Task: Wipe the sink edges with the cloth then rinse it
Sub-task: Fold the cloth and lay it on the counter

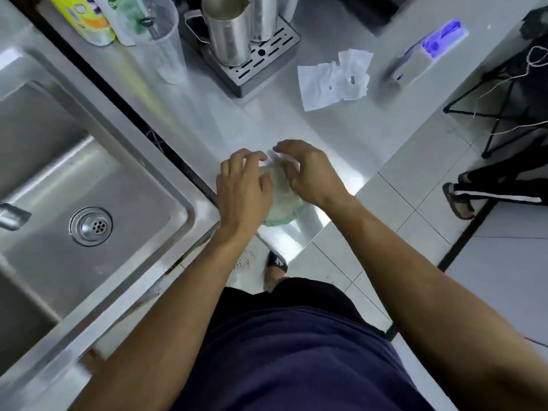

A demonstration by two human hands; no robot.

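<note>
Mid-frame, the left hand [244,185] and right hand [308,173] press together on a pale green cloth [281,203]. The steel sink [166,185], left of frame, looks untouched; wiping and rinsing seem still ahead.

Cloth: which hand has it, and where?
Both hands, left and right, rest on the cloth on the counter, fingers covering its far end.

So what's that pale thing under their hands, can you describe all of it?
It is the cloth, a pale green-white rag that looks soft and thin, bunched into a crumpled heap rather than spread flat. It lies on the shiny metal counter near its front corner, just right of the sink. The left hand rests on its left side and the right hand covers its upper right, fingers curled over it. Much of it is hidden; whether it is wet cannot be told.
</note>
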